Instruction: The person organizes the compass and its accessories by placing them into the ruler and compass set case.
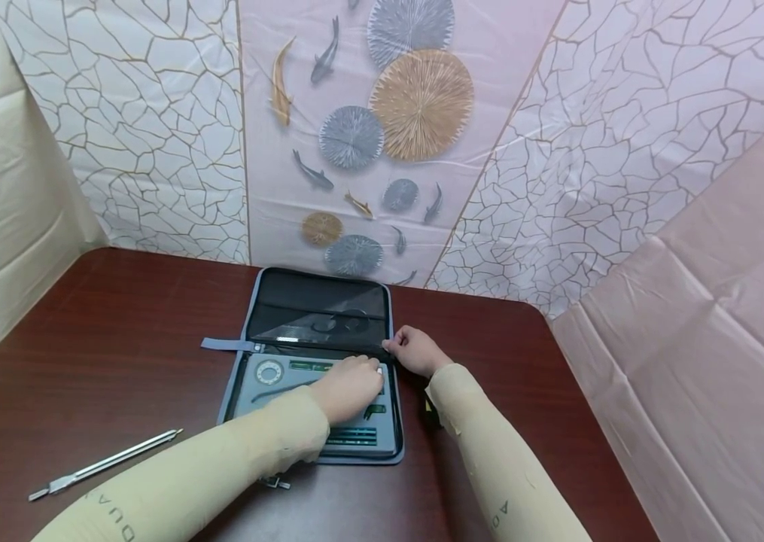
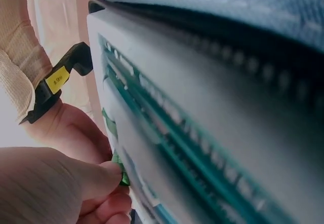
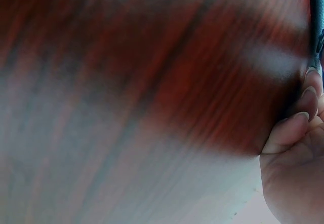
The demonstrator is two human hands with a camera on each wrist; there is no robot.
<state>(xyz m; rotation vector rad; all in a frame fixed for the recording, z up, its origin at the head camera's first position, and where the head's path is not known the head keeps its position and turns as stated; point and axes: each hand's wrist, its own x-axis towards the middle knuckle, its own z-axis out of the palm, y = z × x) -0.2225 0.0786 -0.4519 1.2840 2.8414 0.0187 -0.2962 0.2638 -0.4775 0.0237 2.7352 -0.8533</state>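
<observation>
A blue zippered case (image 1: 398, 444) lies unfolded on the table, with a grey insert tray (image 1: 253, 410) in its lower half. In the tray sit a round white dial-like piece (image 1: 269, 372) and dark green pencil-like sticks (image 1: 352, 436). My left hand (image 1: 349, 388) reaches over the tray's right side. In the left wrist view its thumb and fingers pinch a small green ribbed piece (image 2: 120, 171), partly hidden. At the case's right edge near the fold, my right hand (image 1: 417, 351) grips the border with curled fingers; its fingertips (image 3: 313, 77) meet the blue edge in the right wrist view.
A silver compass-like metal tool (image 1: 107, 463) lies on the table (image 1: 117, 339) at the left. A small metal piece (image 1: 276, 482) sits before the case, partly behind the left sleeve. A strap (image 1: 227, 344) sticks out leftward. Patterned sheets (image 1: 171, 150) enclose the table.
</observation>
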